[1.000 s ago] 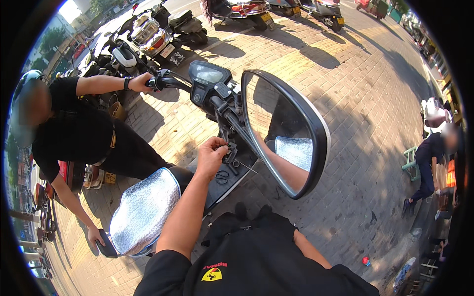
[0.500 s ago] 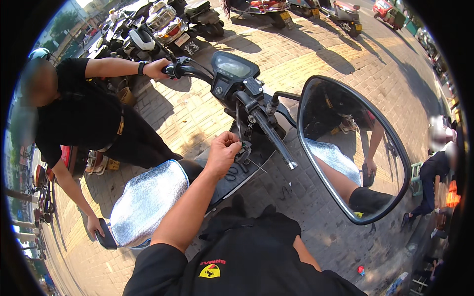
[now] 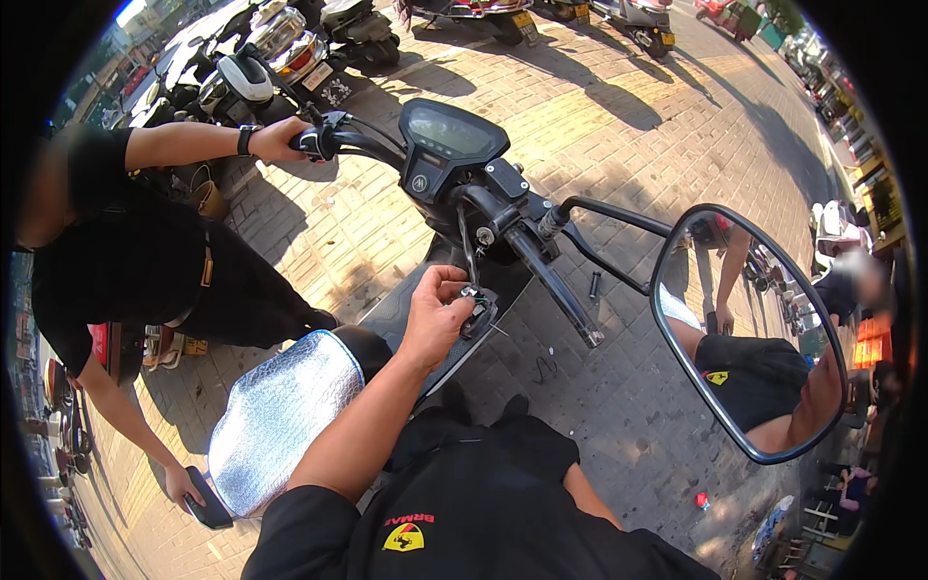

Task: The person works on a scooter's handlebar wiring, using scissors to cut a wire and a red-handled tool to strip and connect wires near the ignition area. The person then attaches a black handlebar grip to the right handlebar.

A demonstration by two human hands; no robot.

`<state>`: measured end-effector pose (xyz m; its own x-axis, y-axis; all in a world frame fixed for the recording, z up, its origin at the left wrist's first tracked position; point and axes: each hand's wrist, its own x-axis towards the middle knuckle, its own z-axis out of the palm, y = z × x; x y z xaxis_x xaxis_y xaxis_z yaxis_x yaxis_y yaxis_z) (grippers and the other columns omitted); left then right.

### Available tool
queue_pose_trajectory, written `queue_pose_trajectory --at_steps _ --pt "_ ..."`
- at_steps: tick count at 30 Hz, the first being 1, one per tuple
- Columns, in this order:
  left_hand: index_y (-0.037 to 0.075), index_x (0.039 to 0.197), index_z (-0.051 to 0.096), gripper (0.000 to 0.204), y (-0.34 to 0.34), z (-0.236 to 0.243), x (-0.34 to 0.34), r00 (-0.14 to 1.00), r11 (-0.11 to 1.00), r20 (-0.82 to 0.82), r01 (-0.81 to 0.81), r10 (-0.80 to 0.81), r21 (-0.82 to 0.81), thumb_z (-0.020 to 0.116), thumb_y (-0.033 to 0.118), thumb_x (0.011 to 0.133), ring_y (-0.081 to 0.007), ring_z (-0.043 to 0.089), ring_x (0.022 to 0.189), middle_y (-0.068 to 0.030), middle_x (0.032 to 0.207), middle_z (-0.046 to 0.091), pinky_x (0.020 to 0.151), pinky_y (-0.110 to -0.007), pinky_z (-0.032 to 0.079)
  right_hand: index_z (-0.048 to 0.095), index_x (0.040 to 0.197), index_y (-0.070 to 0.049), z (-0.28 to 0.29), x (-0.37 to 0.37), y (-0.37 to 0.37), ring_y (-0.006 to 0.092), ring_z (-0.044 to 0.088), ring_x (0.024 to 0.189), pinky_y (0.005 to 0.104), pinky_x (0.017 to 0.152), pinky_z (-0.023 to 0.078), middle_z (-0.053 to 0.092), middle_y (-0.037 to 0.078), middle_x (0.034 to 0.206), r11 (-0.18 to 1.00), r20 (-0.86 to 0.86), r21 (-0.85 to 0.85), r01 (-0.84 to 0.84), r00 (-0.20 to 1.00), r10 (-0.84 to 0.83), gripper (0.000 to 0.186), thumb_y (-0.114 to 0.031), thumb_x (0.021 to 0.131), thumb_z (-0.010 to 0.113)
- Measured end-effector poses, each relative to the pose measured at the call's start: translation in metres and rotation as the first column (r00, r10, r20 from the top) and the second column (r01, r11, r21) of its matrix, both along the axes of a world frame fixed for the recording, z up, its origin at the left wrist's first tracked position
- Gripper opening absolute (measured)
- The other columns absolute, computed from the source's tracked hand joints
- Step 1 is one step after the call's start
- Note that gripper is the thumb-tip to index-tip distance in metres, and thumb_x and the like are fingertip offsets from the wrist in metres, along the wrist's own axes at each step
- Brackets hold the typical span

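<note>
Looks abt half done, I'd guess. The shiny dark metal bar end is bare, w/ no grip on it. The small black plastic box w/ green bits inside is off the bar. Not done: box isn't fixed to the bar & its inside shows.

The box is in the bare L hand, near the bar but apart from it. Thumb & 1st finger pinch its edge; the rest curl in. R hand is out of view, so can't tell abt its fingers.

Count: 1 box, 1 bare bar end, 1 big black-rimmed mirror, 1 dark dash screen, 1 shiny silver seat cover, 1 small black tube on the ground. Also 1 co-worker in black, 2 hands: 1 on the black far grip, 1 on the flat black rear handle.
</note>
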<state>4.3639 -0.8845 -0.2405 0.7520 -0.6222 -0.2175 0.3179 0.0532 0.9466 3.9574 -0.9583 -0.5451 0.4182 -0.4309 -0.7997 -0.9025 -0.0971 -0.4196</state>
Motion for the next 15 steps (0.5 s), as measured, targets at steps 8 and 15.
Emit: queue_pose_trajectory --at_steps 8,15 --pt "0.000 0.114 0.053 0.033 -0.004 0.000 -0.003 0.997 0.998 -0.075 -0.009 0.005 -0.056 0.059 -0.007 0.082 -0.0104 0.058 0.085 -0.0076 0.097 0.063 0.073 -0.025 0.047 0.066 0.116 -0.004 0.020 0.003 0.003 0.0401 0.064 0.108 0.0439 0.090 0.051 0.067 0.024 0.115 0.999 0.044 -0.046 0.019 0.999 -0.017 0.036 -0.027 0.088 0.061" --pt "0.000 0.114 0.053 0.034 -0.003 -0.001 -0.002 0.995 0.994 -0.098 0.004 -0.015 -0.113 0.059 -0.007 0.082 -0.0102 0.058 0.086 -0.0076 0.099 0.063 0.072 -0.025 0.047 0.066 0.118 -0.005 0.068 -0.021 0.022 0.0400 0.064 0.108 0.0437 0.090 0.051 0.067 0.024 0.116 0.998 0.192 -0.059 -0.014 0.981 0.025 0.037 -0.027 0.089 0.061"
